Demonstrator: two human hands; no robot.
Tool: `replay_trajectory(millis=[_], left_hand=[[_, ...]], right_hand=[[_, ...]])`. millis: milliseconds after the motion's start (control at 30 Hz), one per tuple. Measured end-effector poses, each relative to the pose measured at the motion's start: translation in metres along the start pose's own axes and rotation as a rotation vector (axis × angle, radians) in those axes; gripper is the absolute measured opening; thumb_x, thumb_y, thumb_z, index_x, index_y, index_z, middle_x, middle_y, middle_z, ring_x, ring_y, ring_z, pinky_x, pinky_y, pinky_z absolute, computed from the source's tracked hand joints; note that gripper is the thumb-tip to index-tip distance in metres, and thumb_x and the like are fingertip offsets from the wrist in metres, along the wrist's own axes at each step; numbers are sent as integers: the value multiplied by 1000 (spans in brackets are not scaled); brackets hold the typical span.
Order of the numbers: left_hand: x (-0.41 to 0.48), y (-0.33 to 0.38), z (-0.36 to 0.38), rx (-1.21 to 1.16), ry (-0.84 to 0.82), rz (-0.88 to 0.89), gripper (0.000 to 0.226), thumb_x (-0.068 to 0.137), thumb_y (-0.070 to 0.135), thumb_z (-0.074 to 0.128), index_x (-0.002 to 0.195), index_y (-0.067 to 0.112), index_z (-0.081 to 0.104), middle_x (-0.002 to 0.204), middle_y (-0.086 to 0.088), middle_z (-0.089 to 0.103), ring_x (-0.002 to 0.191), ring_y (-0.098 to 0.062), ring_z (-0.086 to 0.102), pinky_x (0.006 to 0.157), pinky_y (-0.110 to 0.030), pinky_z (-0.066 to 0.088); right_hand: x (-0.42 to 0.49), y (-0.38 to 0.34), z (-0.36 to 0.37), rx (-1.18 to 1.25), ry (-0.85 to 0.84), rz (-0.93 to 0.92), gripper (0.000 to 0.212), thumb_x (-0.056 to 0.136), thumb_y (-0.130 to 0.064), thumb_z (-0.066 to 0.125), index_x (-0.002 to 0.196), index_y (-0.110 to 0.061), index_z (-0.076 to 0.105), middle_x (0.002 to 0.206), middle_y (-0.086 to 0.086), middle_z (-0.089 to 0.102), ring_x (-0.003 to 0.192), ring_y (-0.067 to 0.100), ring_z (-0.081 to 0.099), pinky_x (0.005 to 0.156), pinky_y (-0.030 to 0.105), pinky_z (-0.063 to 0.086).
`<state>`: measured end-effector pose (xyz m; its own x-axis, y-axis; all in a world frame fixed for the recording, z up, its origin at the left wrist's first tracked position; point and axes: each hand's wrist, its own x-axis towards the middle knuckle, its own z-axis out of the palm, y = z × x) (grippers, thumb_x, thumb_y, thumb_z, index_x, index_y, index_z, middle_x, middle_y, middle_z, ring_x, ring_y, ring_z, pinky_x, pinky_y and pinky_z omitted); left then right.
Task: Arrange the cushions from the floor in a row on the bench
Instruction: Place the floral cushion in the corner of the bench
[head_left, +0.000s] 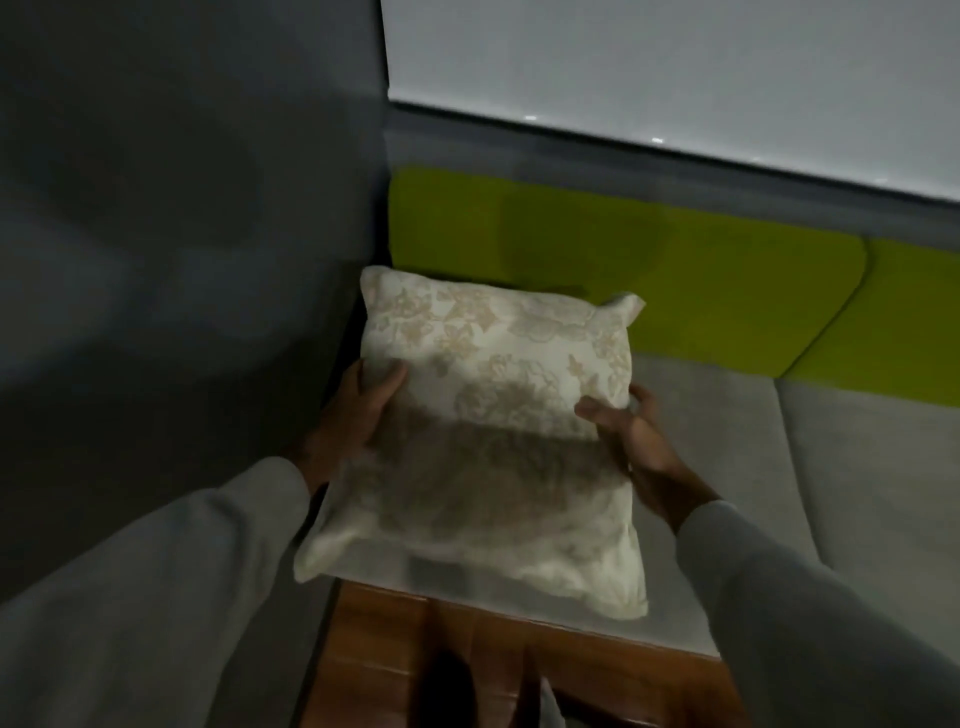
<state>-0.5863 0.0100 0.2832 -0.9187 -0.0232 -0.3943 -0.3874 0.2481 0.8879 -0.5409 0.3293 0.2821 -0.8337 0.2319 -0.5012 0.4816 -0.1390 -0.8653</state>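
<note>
Now our left hand (358, 410) grips the left edge of the cushion (483, 431), with the thumb lying on its top face and the other fingers hidden under it. Our right hand (631, 436) holds the right edge in the same way: the thumb presses on the top and the fingers curl around the side. Both hands are closed on the cushion, one on each side. Both arms are in light grey sleeves (171, 597).

The cushion is cream with a pale flower pattern, and its near half is in shadow. It is at the left end of the worktop (857, 467), over the grey seat pad; we cannot tell if it rests on the pad or is just above it. Its far edge is close to the green back pad (727, 291). Just left of the cushion stands a dark grey wall (182, 208). Below the near edge of the cushion we see the brown wooden front (467, 654) of the worktop.
</note>
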Motion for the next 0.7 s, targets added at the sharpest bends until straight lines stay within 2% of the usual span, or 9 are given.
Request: replay_trajectory(millis=[67,133,200,267,333,433,500,600,700], left_hand=[[21,-12,2,-3,-15,-40,99,63,78,66,146,32,40,146,4,48,130,-22,50,110,-45,38],[38,-23,6,35,7,-48,103,57,84,64,145,39,36,141,10,48,121,-17,50,102,-39,40],[48,-31,9,85,20,-64,103,59,85,61,147,41,29,143,7,46,123,-21,49,101,-41,41],[61,-43,11,119,7,-98,103,61,83,60,148,40,27,146,3,45,129,-26,48,102,-41,41],[66,-56,12,151,-38,-160,99,66,77,63,150,38,25,149,1,43,129,-27,49,99,-37,45],[58,-65,18,265,-104,-135,100,71,69,67,152,38,18,147,7,43,115,-15,56,84,-20,47],[51,-63,24,313,-101,-64,104,69,70,69,152,39,15,144,11,45,116,-14,57,84,-25,53],[40,-50,33,338,-56,-34,102,70,66,71,153,32,21,138,5,51,113,-23,60,87,-40,57],[25,-30,41,431,-23,-2,79,78,53,72,144,22,41,127,-2,58,109,-28,61,83,-37,54]], right_hand=[[23,10,9,14,12,24,82,74,-17,86,133,-32,32,123,4,67,91,16,75,59,26,58],[43,19,16,-5,42,29,89,66,-25,88,137,-30,34,121,5,66,92,20,74,56,28,58],[53,26,21,-25,49,21,88,67,-27,86,139,-29,35,121,6,65,96,22,72,59,31,60],[65,38,24,-52,41,30,76,77,-20,82,137,-26,37,123,11,64,95,24,72,64,36,61],[70,53,27,-106,11,41,70,82,-10,78,139,-24,39,130,12,62,102,27,69,69,36,59],[64,65,31,-216,-79,90,92,81,-8,78,154,-27,25,137,-1,44,122,27,54,83,32,52],[60,65,27,-249,-96,102,93,83,-8,76,156,-29,23,140,0,41,121,24,49,80,26,49],[50,54,15,-305,-97,98,87,85,-14,75,155,-30,26,155,6,37,121,18,44,87,30,41],[31,38,0,-362,-116,94,86,84,-23,76,154,-35,28,160,5,34,134,22,41,92,32,35]])
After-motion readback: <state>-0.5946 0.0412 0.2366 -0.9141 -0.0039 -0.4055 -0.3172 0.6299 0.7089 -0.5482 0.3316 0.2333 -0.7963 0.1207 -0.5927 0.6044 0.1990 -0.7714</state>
